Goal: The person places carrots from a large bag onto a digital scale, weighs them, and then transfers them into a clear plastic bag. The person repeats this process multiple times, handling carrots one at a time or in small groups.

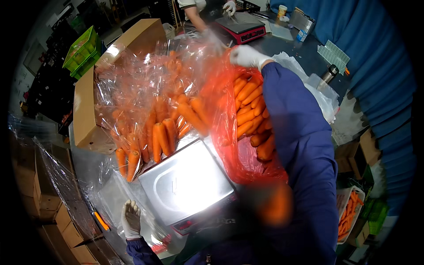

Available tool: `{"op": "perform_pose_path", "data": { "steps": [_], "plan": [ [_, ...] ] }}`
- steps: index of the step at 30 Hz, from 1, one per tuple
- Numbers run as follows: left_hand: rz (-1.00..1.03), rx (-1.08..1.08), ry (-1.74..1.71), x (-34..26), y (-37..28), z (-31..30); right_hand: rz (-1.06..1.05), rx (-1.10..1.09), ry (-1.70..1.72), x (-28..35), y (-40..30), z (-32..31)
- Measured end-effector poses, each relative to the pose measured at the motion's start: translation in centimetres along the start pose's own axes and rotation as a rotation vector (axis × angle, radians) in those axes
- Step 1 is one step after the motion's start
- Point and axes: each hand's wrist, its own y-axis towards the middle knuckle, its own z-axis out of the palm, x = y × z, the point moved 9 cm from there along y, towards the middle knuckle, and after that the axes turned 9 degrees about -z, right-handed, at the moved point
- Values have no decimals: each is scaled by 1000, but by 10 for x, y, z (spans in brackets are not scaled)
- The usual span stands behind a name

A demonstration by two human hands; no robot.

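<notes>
My right hand [246,56], in a white glove, grips the top edge of a red plastic bag [225,132] at the far side. The bag gapes toward me, with many carrots [250,112] stacked inside. My left hand [131,218], also gloved, is raised with nothing in it and its fingers slightly apart. It is by a stack of clear plastic bags [117,192]. Between my hands, a digital scale [188,179] has a bare, shiny metal plate. Beyond the scale lie carrots in clear bags [162,139]. A blurred orange shape [276,205] appears low, close to the camera.
A cardboard box [84,109] borders the bagged carrots on the left. Opposite, a co-worker's gloved hand [229,6] is by a second scale [241,28]. An orange-handled cutter [101,221] lies at the left edge. A metal flask [329,73] and a carrot crate [349,212] are right.
</notes>
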Motion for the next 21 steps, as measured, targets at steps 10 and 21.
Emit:
{"op": "perform_pose_path", "data": {
  "steps": [10,21],
  "plan": [
    [141,-152,141,-1,-31,-43,-118,-331,-338,-30,-93,71],
    [417,-558,1283,79,-48,-161,80,-165,2404,124,-187,145]
  ]
}}
